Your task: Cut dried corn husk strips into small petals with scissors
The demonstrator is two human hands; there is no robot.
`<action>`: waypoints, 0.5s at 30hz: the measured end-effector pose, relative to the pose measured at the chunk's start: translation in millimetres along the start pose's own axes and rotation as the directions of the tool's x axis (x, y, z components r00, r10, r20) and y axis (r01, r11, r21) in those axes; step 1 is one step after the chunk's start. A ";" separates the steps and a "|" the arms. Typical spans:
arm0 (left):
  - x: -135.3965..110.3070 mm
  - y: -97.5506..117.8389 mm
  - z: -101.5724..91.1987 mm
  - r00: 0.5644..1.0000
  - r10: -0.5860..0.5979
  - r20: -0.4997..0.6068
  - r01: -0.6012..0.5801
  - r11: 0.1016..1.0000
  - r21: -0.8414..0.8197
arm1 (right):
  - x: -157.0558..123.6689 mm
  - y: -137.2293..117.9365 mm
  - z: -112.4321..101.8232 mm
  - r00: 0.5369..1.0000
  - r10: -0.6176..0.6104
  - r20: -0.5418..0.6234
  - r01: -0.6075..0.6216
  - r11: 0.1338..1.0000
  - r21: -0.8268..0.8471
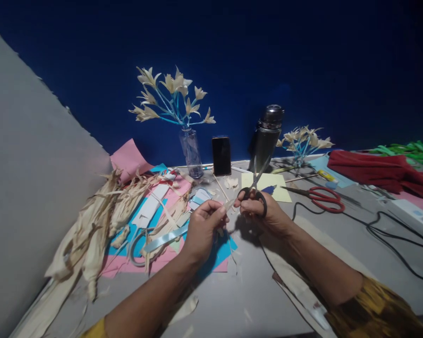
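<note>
My left hand [203, 225] is closed in a pinch on a small pale strip of dried husk [229, 204], held above the grey table [239, 300]. My right hand [264, 212] grips black-handled scissors [255, 185], fingers through the loops, blades pointing up and away. The two hands nearly touch over the blue and pink paper sheets [218, 256].
Dried corn husks [95, 220] pile at the left. A vase of husk flowers [176, 108], a phone [221, 156] and a dark flask [266, 136] stand at the back. Red-handled scissors [324, 198], a black cable [391, 239] and red cloth [384, 171] lie right.
</note>
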State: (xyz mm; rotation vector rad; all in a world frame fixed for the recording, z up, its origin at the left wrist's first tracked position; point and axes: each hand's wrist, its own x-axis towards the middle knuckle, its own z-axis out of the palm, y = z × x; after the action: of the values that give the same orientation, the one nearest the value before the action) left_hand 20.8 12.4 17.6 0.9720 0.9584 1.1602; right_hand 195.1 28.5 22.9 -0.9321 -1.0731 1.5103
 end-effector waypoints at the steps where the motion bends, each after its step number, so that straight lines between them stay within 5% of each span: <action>1: -0.1 -1.0 1.1 0.999 -0.034 0.008 0.034 0.999 -0.035 | -1.2 1.7 1.7 1.000 0.012 0.010 -0.012 1.000 -0.017; 8: -1.7 -6.3 3.0 0.985 -0.138 0.106 0.147 0.986 -0.080 | -9.7 11.3 11.5 1.000 0.003 -0.026 -0.006 0.996 -0.094; 11: -2.6 -4.2 3.9 0.955 -0.230 0.187 0.258 0.956 -0.140 | -6.8 14.7 9.5 0.999 0.026 0.032 -0.027 1.000 0.016; 15: -3.4 -1.1 4.7 0.955 -0.221 0.198 0.255 0.952 -0.167 | 0.8 14.6 3.1 0.998 0.055 0.030 -0.060 0.977 0.204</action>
State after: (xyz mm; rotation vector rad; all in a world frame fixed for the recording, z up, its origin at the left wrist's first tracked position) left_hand 25.1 8.5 18.2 0.7667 0.7815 0.9260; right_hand 187.8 27.5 9.9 -0.8083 -0.8938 1.6497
